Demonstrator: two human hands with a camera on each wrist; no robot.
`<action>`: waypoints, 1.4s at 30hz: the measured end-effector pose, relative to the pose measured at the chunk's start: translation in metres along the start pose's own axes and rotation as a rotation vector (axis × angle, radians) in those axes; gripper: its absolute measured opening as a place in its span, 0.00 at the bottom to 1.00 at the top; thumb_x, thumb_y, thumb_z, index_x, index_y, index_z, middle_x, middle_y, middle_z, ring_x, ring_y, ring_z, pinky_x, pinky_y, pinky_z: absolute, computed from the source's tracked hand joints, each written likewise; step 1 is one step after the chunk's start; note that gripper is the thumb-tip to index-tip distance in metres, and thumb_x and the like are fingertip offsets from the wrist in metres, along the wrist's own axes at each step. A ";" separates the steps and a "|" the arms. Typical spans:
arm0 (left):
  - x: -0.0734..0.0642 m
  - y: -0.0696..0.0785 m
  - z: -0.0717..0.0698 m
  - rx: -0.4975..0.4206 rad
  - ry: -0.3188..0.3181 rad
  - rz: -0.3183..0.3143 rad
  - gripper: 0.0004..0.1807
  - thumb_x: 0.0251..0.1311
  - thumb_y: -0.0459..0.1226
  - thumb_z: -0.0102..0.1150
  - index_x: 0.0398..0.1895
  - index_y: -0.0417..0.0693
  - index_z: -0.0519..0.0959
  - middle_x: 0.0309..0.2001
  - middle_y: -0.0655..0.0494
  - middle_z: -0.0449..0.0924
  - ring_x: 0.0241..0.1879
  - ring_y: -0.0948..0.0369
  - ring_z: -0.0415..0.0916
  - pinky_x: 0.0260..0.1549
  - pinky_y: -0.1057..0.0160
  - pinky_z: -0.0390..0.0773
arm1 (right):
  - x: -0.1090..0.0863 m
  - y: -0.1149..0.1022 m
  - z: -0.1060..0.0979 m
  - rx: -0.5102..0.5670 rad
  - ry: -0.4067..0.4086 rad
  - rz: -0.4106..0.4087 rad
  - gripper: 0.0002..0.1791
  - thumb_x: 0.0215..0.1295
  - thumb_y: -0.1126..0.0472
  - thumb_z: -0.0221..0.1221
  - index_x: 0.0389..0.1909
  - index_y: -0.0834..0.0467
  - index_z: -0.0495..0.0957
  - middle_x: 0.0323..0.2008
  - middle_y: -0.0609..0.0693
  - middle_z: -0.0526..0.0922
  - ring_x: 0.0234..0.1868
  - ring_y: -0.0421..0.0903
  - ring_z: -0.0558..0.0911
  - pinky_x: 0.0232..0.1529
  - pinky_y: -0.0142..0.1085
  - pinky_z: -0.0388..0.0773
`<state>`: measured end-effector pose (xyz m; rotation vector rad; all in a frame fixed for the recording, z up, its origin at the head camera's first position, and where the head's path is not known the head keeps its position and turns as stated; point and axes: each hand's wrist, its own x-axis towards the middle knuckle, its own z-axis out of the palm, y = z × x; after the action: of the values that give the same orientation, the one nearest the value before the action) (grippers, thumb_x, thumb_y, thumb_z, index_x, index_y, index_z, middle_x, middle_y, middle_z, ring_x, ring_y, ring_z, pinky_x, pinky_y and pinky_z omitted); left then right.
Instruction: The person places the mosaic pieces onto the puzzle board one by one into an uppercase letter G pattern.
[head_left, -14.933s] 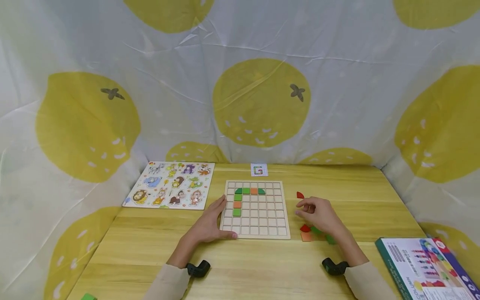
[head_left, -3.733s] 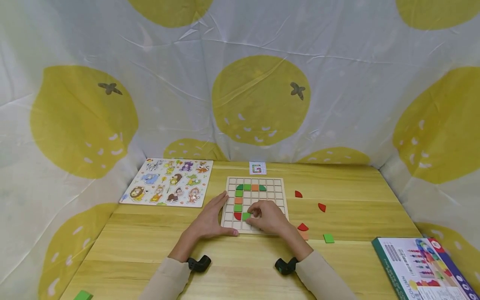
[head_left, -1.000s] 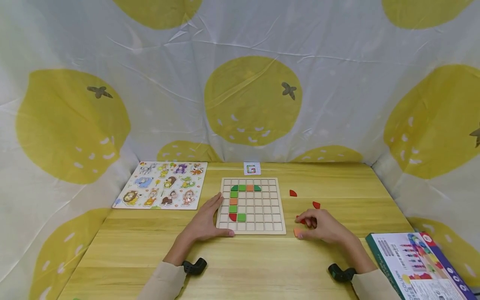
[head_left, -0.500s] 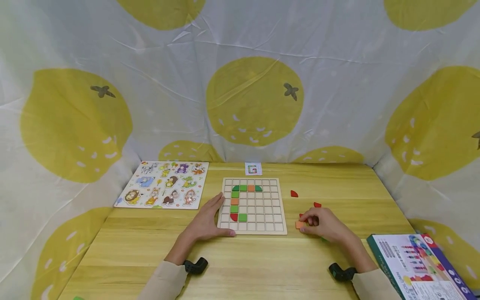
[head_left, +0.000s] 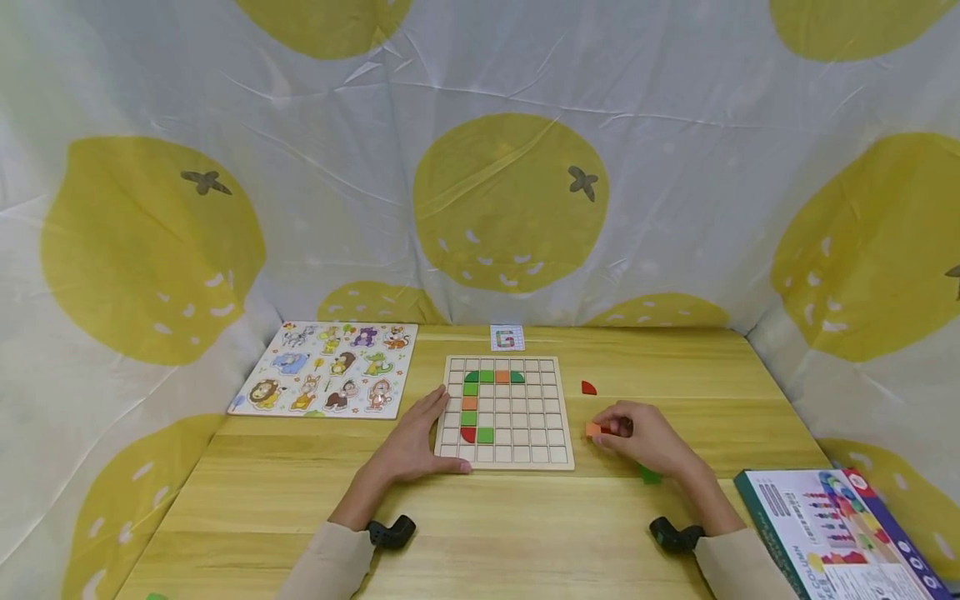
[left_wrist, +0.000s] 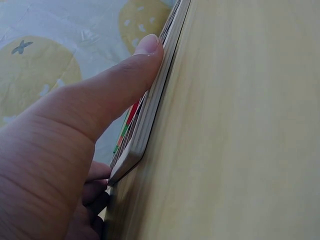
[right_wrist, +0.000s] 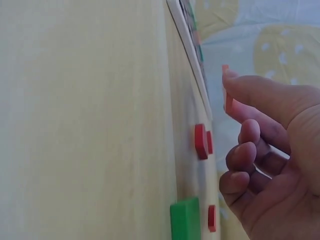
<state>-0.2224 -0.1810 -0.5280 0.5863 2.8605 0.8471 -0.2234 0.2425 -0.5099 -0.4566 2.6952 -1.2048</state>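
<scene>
A wooden grid board [head_left: 517,454] lies mid-table with green, orange and red tiles in some of its cells. My left hand [head_left: 412,442] rests at its front left corner, the thumb [left_wrist: 125,80] laid along the front edge and the fingers against the left side. Right of the board, my right hand [head_left: 641,433] pinches an orange square tile [head_left: 592,430] between thumb and fingers, held above the table. Beneath that hand lie a green square tile [right_wrist: 185,220] and red quarter-round tiles [right_wrist: 201,141], mostly hidden in the head view.
Another red quarter-round tile [head_left: 588,387] lies right of the board. Behind the board is a small pattern card [head_left: 507,337]. An animal puzzle board [head_left: 322,371] sits at the back left, a printed box [head_left: 843,533] at the front right. Lemon-print cloth [head_left: 517,67] surrounds the table.
A red quarter-round and a green square have joined the board's lower row since the oldest frame. My right hand has picked up the orange tile and moved slightly forward; my left hand stays put.
</scene>
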 end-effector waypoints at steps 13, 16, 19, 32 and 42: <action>0.001 -0.001 -0.001 -0.004 -0.006 -0.014 0.69 0.45 0.71 0.71 0.83 0.43 0.53 0.84 0.51 0.45 0.82 0.46 0.46 0.78 0.41 0.56 | 0.025 -0.025 0.020 0.017 0.007 -0.077 0.11 0.64 0.55 0.72 0.45 0.51 0.87 0.30 0.44 0.77 0.30 0.42 0.74 0.30 0.30 0.73; 0.001 -0.001 -0.001 -0.003 -0.008 -0.018 0.68 0.46 0.71 0.70 0.83 0.43 0.53 0.85 0.52 0.45 0.83 0.46 0.45 0.78 0.42 0.55 | 0.031 -0.033 0.027 0.024 0.009 -0.072 0.10 0.63 0.55 0.73 0.44 0.51 0.87 0.29 0.45 0.77 0.30 0.42 0.74 0.31 0.30 0.73; 0.001 0.000 -0.001 -0.009 -0.011 -0.020 0.69 0.46 0.72 0.70 0.83 0.44 0.52 0.85 0.52 0.44 0.83 0.46 0.45 0.78 0.42 0.55 | 0.037 -0.040 0.034 0.021 0.014 -0.074 0.10 0.62 0.55 0.73 0.43 0.51 0.87 0.28 0.44 0.76 0.30 0.42 0.74 0.30 0.29 0.71; 0.001 0.000 -0.002 -0.014 -0.004 -0.015 0.68 0.46 0.71 0.71 0.82 0.43 0.53 0.84 0.51 0.45 0.82 0.45 0.46 0.78 0.41 0.55 | 0.050 -0.064 0.065 0.017 -0.045 -0.110 0.12 0.63 0.56 0.73 0.43 0.55 0.87 0.28 0.45 0.76 0.30 0.42 0.73 0.31 0.29 0.70; 0.001 0.000 -0.001 -0.006 -0.014 -0.031 0.69 0.45 0.72 0.70 0.83 0.44 0.52 0.85 0.53 0.44 0.83 0.47 0.44 0.79 0.43 0.53 | 0.056 -0.077 0.081 -0.051 -0.051 -0.144 0.09 0.62 0.56 0.73 0.41 0.54 0.88 0.27 0.43 0.76 0.29 0.40 0.73 0.31 0.29 0.69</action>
<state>-0.2235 -0.1810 -0.5275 0.5427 2.8457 0.8440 -0.2382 0.1182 -0.5072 -0.6895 2.6949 -1.1448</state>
